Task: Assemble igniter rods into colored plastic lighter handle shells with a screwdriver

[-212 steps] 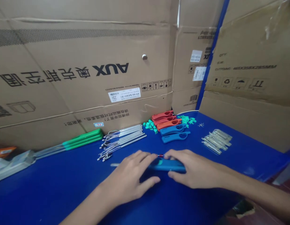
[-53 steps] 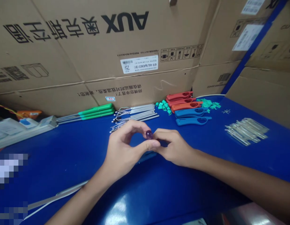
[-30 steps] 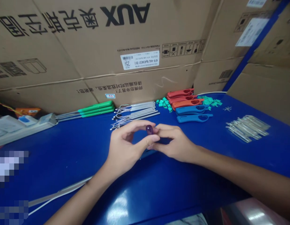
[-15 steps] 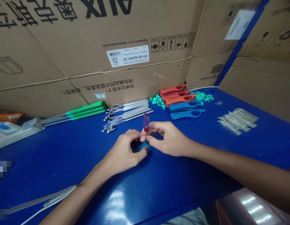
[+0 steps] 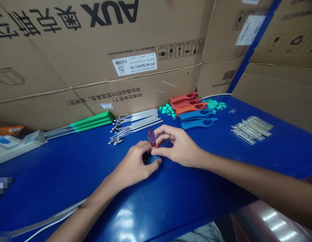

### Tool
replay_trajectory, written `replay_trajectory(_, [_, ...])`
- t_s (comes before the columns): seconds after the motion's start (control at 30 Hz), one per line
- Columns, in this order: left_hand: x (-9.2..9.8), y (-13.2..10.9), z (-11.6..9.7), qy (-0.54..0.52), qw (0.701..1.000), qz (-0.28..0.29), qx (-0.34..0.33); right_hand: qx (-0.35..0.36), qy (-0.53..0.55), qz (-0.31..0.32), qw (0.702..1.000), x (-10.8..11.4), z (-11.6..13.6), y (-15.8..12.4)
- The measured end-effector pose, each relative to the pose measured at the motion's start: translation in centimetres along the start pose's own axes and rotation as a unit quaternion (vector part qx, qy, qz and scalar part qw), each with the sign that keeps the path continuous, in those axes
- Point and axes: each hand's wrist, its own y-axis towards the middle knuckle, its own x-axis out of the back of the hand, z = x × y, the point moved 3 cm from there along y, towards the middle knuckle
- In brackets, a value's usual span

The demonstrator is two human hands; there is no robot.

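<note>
Screwdriver (image 5: 151,136) in right hand (image 5: 182,146), "AUX" cardboard (image 5: 95,60) behind

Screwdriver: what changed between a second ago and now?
Screwdriver tipped from end-on in view to nearly upright, top leaning slightly left, in the right hand. The left hand now sits lower relative to it. Unchanged: the coloured casings and metal rods on the table.
</note>
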Motion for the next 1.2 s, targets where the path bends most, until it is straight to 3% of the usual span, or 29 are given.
replay_trajectory(0.23, [0.2, -0.2, 0.1, -0.002, 1.000, 0.004, 0.006, 0.047, -0.004, 0.030, 0.998, -0.3, 0.8, -0.1])
replay_trajectory(0.43, [0.5, -0.1, -0.4, 0.015, 0.998, 0.053, 0.023, 0.093, -0.005, -0.026, 0.995, 1.2, 1.4, 0.4])
replay_trajectory(0.53, [0.5, -0.2, -1.3, 0.138, 0.988, 0.075, 0.004, 0.085, -0.022, -0.030, 0.996, 1.5, 1.0, 0.6])
replay_trajectory(0.73, [-0.5, -0.1, -2.6, 0.341, 0.931, 0.120, -0.051, 0.056, -0.002, -0.013, 0.998, 0.6, 0.7, 0.1])
replay_trajectory(1.07, [-0.8, 0.7, -3.1, 0.402, 0.901, 0.153, -0.063, -0.006, 0.034, -0.020, 0.999, 0.4, 0.4, 0.0])
replay_trajectory(1.2, [-0.8, 0.9, -3.1, 0.403, 0.901, 0.146, -0.065, -0.009, 0.032, -0.018, 0.999, 0.5, 0.2, 0.1])
